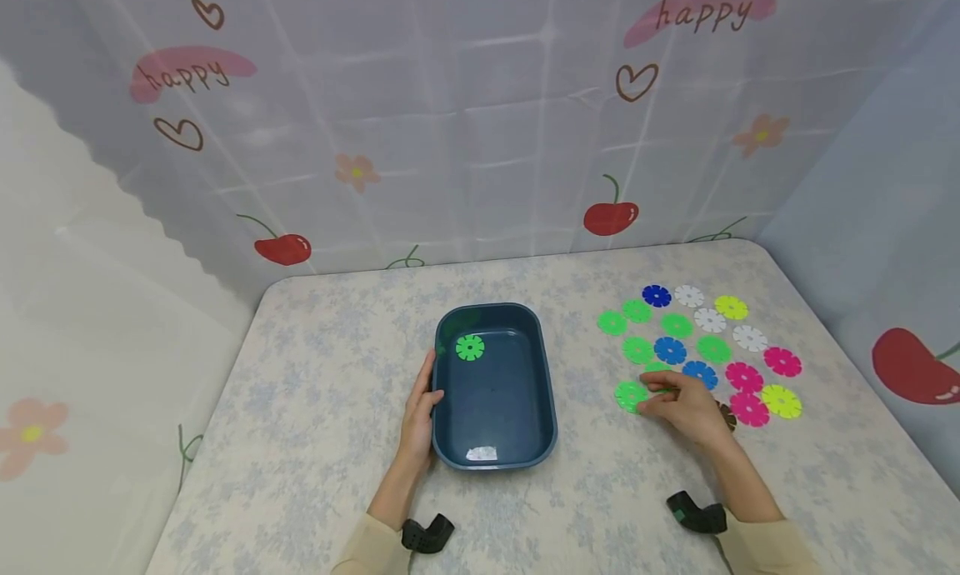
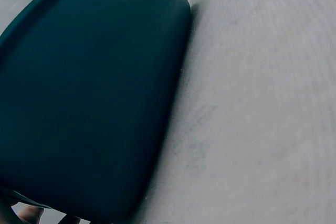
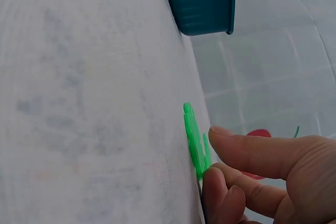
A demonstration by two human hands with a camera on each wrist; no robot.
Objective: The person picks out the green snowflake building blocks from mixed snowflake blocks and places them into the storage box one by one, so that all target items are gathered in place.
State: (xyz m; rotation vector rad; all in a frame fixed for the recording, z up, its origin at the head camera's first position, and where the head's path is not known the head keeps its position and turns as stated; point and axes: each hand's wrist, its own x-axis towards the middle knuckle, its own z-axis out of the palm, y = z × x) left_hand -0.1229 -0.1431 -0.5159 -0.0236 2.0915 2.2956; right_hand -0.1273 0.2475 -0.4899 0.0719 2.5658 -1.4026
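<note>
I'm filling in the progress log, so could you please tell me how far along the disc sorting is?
Early on. One green disc already lies in the blue tub. The right hand is touching a second green disc on the table, while the left hand rests against the tub's side. Several more green discs, among other colours, remain laid out on the table.

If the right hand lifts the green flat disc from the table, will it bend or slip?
The green disc looks thin and rigid, so it probably stays flat. Lying flush on the table, it may slide before the right hand gets under its edge. Likely very light.
</note>
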